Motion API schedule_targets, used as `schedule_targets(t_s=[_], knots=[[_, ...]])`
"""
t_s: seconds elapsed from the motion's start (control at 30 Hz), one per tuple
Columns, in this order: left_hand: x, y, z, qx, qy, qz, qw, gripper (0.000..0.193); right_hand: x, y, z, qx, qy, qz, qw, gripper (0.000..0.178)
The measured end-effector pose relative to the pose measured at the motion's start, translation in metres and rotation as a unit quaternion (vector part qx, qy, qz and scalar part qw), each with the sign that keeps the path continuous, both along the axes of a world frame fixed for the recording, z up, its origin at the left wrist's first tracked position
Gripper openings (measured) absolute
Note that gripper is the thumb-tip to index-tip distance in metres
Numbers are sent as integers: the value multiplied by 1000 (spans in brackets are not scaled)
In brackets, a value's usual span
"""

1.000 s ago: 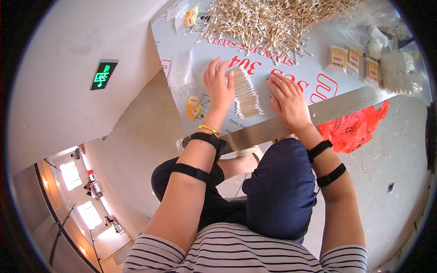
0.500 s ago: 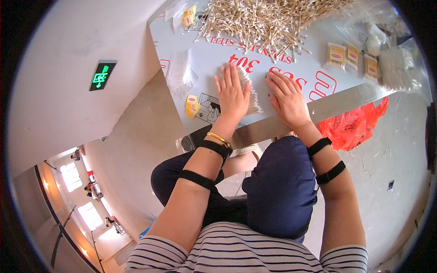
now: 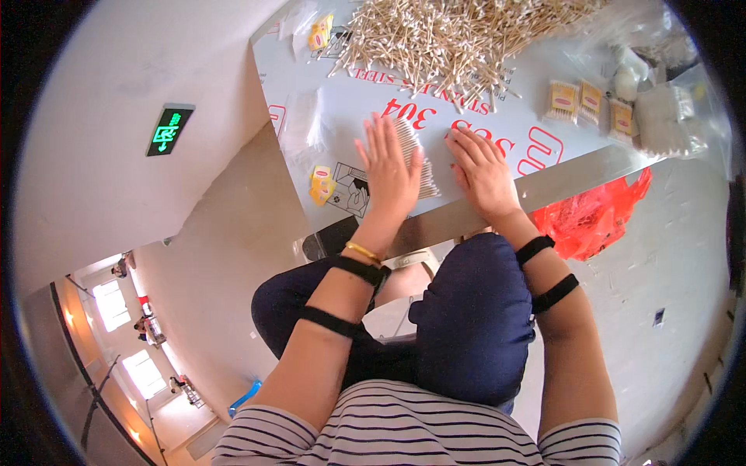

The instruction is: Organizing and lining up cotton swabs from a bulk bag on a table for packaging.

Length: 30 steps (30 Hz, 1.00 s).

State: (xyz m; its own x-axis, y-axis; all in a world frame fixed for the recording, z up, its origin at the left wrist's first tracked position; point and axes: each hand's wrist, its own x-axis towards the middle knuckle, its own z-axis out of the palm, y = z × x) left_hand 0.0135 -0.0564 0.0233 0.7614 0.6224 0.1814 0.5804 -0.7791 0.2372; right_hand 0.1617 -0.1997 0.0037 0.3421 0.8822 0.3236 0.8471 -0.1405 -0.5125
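Note:
A row of cotton swabs (image 3: 407, 143) lies side by side on the metal-topped table (image 3: 458, 206). My left hand (image 3: 391, 177), fingers stretched out, is at the row's left side and hides part of it. Whether its palm presses on the swabs I cannot tell. To the right of the row, my right hand (image 3: 483, 175) rests on the tabletop film with its fingers extended and nothing in them. Beyond both hands spreads a large heap of loose cotton swabs (image 3: 435, 46).
Left of my hands lie clear plastic bags (image 3: 301, 120) and yellow cards (image 3: 322, 186), with more cards (image 3: 320, 33) farther back. Packed swab bundles (image 3: 562, 101) and a filled clear bag (image 3: 668, 116) sit at the right. A red plastic bag (image 3: 594, 221) hangs below the table edge.
My left hand has tilted and lifted a little at its thumb side, beside the swab row. The right hand stays flat. The whole view has shifted slightly.

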Motion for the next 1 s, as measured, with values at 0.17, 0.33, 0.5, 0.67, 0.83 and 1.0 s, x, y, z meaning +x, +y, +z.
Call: schedule_targets(t_s=[0.17,0.33,0.5,0.67,0.83,1.0], knots=[[-22,27,76,-53,-126,77,988,73,-1,-2,3,15,7,5,1000,49],[-73,47,157,-175,-278,105,939,74,5,3,6,1,-27,27,999,48],[-81,31,220,-396,-468,127,780,71,79,13,41,-224,-34,165,960,29],[-78,30,244,-366,-497,112,779,72,93,25,120,-303,-52,107,946,29],[-54,39,242,-491,-582,130,635,68,66,45,124,-254,6,56,966,32],[-31,59,217,-564,-645,177,484,59,34,99,103,-209,19,23,977,33]])
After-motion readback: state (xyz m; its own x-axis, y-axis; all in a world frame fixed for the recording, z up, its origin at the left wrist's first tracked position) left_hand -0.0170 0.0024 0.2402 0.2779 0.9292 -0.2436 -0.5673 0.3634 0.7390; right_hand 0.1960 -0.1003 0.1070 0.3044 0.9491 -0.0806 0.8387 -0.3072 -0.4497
